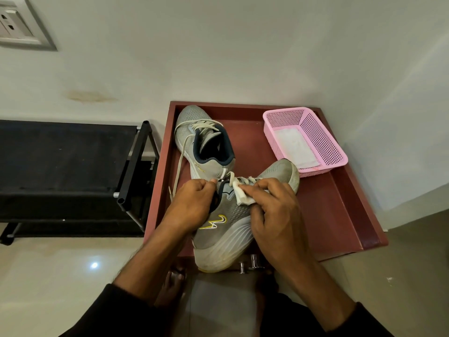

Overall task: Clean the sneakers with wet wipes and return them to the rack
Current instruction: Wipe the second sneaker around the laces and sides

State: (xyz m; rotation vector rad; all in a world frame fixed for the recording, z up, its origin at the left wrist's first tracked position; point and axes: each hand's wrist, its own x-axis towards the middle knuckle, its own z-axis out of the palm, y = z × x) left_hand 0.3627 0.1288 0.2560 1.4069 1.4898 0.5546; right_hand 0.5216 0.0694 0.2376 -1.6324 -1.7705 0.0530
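Note:
Two grey sneakers lie on a reddish-brown table top [340, 215]. The far sneaker [194, 132] rests near the back left, its white laces trailing forward. The near sneaker [226, 234] lies tilted on its side, sole toward me, heel over the front edge. My left hand [192, 205] grips its collar and a lace at the opening. My right hand [274, 212] pinches a folded white wet wipe [241, 194] against the tongue and laces. A pink plastic basket [323, 142] at the back right holds more white wipes [295, 147].
A black shoe rack [73, 171] stands to the left of the table against the white wall. Two metal knobs [250, 262] stick out below the table's front edge. My bare feet stand on the glossy tiled floor [60, 263]. A wall socket [14, 23] is at top left.

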